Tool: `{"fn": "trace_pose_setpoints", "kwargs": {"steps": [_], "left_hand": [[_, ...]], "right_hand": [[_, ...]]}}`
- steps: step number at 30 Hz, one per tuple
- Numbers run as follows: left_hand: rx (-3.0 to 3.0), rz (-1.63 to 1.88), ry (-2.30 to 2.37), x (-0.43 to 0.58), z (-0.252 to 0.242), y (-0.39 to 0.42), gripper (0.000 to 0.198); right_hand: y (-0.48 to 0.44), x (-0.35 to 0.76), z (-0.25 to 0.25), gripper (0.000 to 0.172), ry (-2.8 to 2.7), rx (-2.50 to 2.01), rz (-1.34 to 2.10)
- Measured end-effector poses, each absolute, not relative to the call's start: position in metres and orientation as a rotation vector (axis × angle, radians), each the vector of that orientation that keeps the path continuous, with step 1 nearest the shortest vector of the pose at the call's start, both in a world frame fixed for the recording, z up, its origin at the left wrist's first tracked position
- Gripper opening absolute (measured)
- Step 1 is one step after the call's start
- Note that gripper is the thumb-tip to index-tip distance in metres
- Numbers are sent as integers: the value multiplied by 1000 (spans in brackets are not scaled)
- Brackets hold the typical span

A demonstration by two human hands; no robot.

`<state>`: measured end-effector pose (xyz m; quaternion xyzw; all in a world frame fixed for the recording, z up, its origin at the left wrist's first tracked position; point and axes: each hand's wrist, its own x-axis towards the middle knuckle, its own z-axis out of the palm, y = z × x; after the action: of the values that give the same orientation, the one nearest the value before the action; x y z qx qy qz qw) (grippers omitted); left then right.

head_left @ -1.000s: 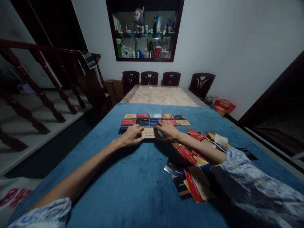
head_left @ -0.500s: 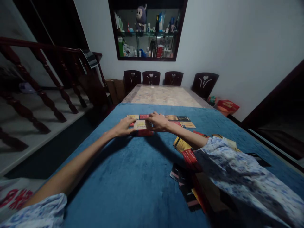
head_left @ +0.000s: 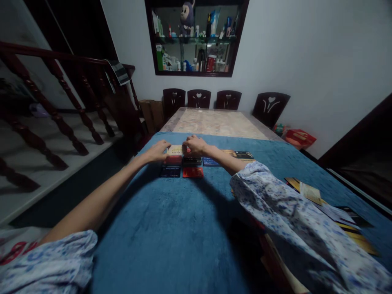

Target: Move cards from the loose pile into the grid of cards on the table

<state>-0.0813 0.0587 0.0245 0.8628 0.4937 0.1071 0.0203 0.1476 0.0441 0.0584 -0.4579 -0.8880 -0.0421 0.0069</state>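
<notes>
A pale yellow card (head_left: pixel 175 150) spans the gap between my hands at the far left of several rows of cards. My left hand (head_left: pixel 157 151) pinches its left end, thumb and fingers closed. On its right end are the bent fingers of my right hand (head_left: pixel 196 145), which hide part of the row behind. Nearer me lie a red card (head_left: pixel 173 160), a dark card (head_left: pixel 192 161) and a blue card (head_left: pixel 210 162). In the closest row are a navy card (head_left: pixel 170 172) and an orange-red card (head_left: pixel 192 172).
A blue cloth (head_left: pixel 171 228) covers the near table. Loose cards (head_left: pixel 310 192) lie at the right, and more are partly hidden under my right sleeve (head_left: pixel 284 204). Dark chairs (head_left: pixel 271 107) stand around the far end. A wooden railing (head_left: pixel 70 61) runs along the left.
Both hands have moved away from me with the pale yellow card, toward the far row. The navy and orange-red cards now show in front. My view has shifted slightly.
</notes>
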Motion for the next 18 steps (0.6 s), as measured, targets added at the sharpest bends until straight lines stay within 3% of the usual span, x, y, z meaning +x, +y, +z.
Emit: {"fn": "trace_pose_setpoints", "kwargs": {"steps": [18], "left_hand": [[2644,130,1680,-86,8,112,36]], "right_hand": [[90,121,39,38,-2806,-1583,-38]]}}
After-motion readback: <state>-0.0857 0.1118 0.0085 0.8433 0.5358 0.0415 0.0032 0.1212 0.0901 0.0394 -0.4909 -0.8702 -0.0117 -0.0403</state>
